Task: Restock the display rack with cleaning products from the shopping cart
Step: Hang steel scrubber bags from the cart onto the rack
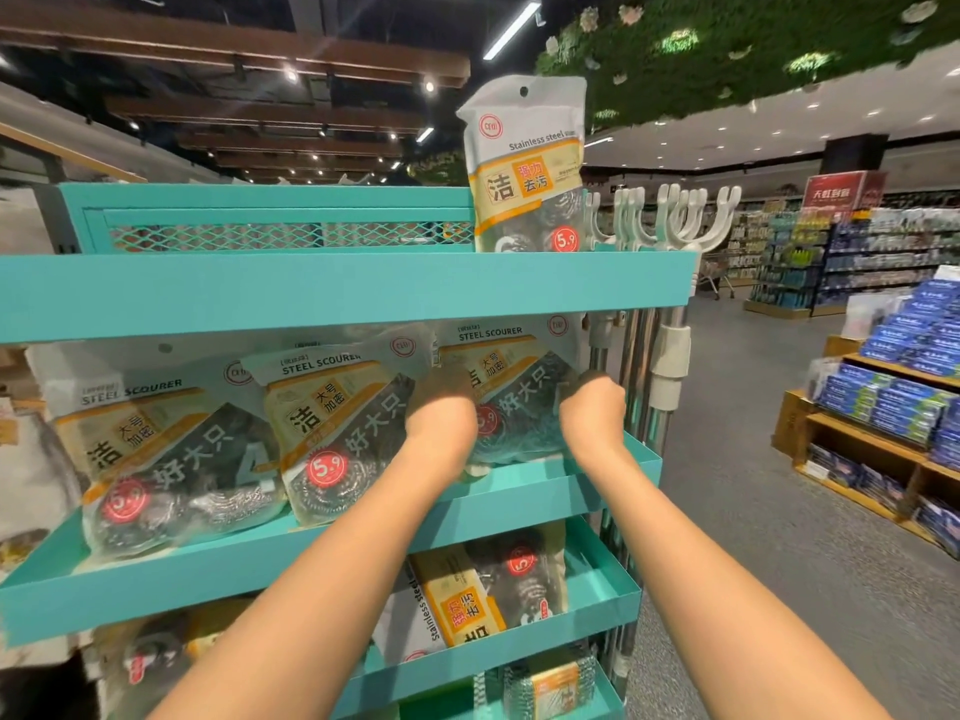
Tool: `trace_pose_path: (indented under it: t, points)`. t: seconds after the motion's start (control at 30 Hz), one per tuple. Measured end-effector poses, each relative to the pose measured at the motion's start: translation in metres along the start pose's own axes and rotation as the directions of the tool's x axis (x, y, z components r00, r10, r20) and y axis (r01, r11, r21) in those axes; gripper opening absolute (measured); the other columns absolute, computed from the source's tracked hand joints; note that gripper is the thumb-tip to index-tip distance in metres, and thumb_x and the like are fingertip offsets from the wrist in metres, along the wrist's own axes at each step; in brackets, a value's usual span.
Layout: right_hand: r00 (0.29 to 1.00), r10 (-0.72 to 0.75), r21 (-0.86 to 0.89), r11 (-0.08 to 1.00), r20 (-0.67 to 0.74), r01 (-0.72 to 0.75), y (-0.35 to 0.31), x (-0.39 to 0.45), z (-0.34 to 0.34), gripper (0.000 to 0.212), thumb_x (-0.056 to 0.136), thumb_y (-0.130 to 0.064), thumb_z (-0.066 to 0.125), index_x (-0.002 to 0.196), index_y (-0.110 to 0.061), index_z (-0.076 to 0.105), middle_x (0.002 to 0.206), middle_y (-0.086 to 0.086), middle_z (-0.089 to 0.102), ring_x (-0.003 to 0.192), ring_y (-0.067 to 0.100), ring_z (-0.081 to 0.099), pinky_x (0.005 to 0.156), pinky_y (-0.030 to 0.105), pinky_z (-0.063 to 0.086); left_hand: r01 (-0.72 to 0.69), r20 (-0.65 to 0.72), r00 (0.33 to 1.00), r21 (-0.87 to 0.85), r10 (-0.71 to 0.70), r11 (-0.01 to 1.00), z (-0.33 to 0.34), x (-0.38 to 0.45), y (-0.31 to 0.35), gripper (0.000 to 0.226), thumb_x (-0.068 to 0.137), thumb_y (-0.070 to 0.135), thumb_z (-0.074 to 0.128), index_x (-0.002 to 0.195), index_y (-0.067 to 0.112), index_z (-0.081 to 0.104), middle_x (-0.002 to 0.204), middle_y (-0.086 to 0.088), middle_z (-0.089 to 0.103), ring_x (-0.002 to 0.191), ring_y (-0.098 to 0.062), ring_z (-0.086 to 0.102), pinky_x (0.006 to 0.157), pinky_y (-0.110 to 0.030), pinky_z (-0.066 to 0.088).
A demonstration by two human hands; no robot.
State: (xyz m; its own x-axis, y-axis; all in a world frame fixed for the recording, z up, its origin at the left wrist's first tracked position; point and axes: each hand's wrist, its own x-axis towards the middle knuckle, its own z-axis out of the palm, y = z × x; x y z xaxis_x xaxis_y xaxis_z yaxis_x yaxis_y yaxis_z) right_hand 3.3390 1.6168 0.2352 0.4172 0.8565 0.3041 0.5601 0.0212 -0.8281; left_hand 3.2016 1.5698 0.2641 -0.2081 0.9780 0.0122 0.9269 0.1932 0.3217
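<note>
head view | both my hands on the rightmost steel scourer pack [519,402] on the teal rack's [343,293] middle shelf | left hand [441,407] flat against its front, grip loose | right hand [595,405] at its right edge, can't tell the grip, fingers hidden

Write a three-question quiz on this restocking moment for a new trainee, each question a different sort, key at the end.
1. True or false: a single scourer pack stands upright on the top tier of the teal rack.
2. Which tier holds the pack that both hands are on? A) top B) second from top C) third from top
3. Fill in: the red sticker on the middle pack of the second tier reads ___.

Key
1. True.
2. B: the left hand and right hand are on the rightmost pack there.
3. 5.9
</note>
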Motion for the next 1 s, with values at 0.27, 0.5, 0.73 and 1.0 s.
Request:
trace_pose_path:
  t: [0.27, 0.5, 0.73, 1.0]
  points:
    - [0.955, -0.290, -0.149, 0.949, -0.058, 0.279, 0.013, -0.038, -0.016, 0.013, 0.091, -0.009, 0.052, 0.100, -0.003, 0.059, 0.102, 0.010, 0.060, 0.099, 0.025, 0.054, 0.081, 0.031, 0.042, -0.238, -0.404, 0.886, 0.022, 0.227, 0.971, 0.002, -0.023, 0.000, 0.017, 0.092, -0.003, 0.046, 0.105, 0.000, 0.056, 0.104, -0.017, 0.062, 0.095, -0.035, 0.060, 0.072, -0.037, 0.046]
    - [0.936, -0.325, -0.316, 0.910, -0.138, 0.269, 0.045, -0.078, -0.056, 0.007, 0.084, -0.001, 0.051, 0.086, -0.001, 0.058, 0.092, 0.018, 0.060, 0.094, 0.033, 0.051, 0.079, 0.034, 0.033, -0.570, -0.322, 0.754, 0.113, 0.573, 0.814, 0.043, -0.063, 0.042, 0.016, 0.098, 0.014, 0.040, 0.109, 0.006, 0.050, 0.114, -0.012, 0.056, 0.109, -0.031, 0.052, 0.081, -0.038, 0.041]
    - [0.892, -0.039, -0.394, 0.905, -0.450, -0.159, 0.117, -0.173, -0.130, 0.010, 0.086, -0.004, 0.052, 0.091, -0.002, 0.060, 0.096, 0.016, 0.061, 0.097, 0.032, 0.051, 0.082, 0.032, 0.033, -0.868, -0.083, 0.473, 0.124, 0.877, 0.480, 0.095, -0.128, 0.062, 0.021, 0.098, 0.023, 0.039, 0.107, 0.009, 0.051, 0.113, -0.010, 0.058, 0.113, -0.028, 0.048, 0.080, -0.041, 0.044]
    - [0.537, 0.299, -0.264, 0.624, -0.789, -0.736, 0.176, -0.418, -0.192, 0.013, 0.084, -0.004, 0.054, 0.091, -0.003, 0.064, 0.096, 0.014, 0.065, 0.098, 0.032, 0.054, 0.084, 0.031, 0.033, -0.980, 0.208, -0.070, -0.198, 0.976, -0.028, 0.167, -0.301, 0.061, 0.023, 0.097, 0.022, 0.044, 0.111, 0.007, 0.055, 0.113, -0.012, 0.060, 0.112, -0.030, 0.049, 0.077, -0.037, 0.043]
